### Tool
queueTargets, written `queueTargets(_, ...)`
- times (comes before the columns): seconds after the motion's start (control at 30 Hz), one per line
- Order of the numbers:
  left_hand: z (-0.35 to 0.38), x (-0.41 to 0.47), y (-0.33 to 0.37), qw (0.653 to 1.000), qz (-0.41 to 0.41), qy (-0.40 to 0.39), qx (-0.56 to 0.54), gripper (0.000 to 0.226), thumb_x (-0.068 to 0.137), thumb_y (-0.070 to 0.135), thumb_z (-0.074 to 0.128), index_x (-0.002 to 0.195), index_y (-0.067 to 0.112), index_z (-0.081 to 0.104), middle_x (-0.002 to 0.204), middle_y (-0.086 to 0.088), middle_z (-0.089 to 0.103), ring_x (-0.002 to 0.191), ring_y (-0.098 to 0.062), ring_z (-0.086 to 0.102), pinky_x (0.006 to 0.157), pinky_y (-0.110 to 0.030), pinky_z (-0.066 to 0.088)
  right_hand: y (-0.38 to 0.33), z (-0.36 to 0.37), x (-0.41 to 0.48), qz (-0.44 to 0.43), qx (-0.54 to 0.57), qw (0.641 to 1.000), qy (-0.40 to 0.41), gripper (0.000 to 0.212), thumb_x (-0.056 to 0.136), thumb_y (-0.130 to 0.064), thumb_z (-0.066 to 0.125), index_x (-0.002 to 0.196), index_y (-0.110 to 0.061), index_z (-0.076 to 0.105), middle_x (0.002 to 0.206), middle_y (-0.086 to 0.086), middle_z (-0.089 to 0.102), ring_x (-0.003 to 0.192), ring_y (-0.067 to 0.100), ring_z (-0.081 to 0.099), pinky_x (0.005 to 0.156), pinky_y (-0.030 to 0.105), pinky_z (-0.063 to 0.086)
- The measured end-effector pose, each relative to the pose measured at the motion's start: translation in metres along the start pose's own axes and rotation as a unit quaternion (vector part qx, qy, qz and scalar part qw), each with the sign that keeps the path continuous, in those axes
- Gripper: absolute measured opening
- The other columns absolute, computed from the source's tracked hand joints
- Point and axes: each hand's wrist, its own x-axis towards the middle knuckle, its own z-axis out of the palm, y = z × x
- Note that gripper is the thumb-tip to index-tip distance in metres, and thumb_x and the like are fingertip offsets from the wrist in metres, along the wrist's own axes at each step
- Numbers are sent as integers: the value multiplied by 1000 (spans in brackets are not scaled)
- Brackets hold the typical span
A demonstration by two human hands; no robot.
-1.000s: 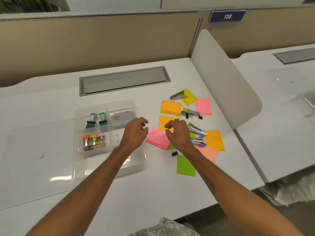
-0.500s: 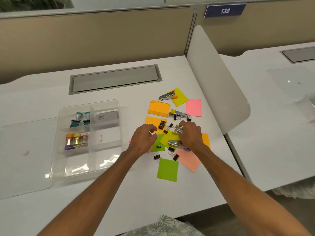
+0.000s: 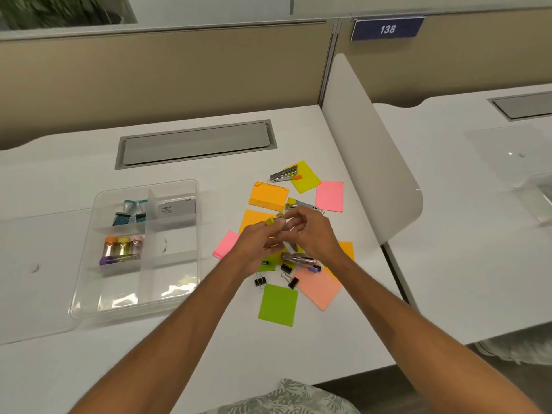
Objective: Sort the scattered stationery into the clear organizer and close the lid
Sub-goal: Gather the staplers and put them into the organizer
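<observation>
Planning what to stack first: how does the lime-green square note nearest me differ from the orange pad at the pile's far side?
The lime-green square note lies flat and thin; the orange pad is a thick block showing a side edge. The green note lies at the pile's near end, the orange pad farther back. Both are paper, outside the clear organizer.

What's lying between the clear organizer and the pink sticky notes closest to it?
Nothing: in the head view, only bare white desk lies between the clear organizer and the pink sticky notes.

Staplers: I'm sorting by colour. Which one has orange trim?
The farthest stapler, lying partly on the yellow-green note; others show yellow or purple trim.
</observation>
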Motion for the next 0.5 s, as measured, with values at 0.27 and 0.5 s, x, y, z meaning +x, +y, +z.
queueTargets(0.27,-23,-4,7,997,-3,77,-31,22,94,14,59,112,2,63,100,-15,73,90,-27,72,79,-37,59,16,-16,0,-45,-135,989,-48,29,80,-12,76,108,-12,69,94,4,70,83,20,64,79,37,54)
queueTargets(0.5,-45,-22,6,992,4,123,-39,27,85,-1,66,111,-8,62,106,-23,70,86,-28,73,59,-29,59,41,-8,-2,-78,-456,861,-212,44,78,-26,70,120,-22,57,111,6,58,104,27,53,80,38,39)
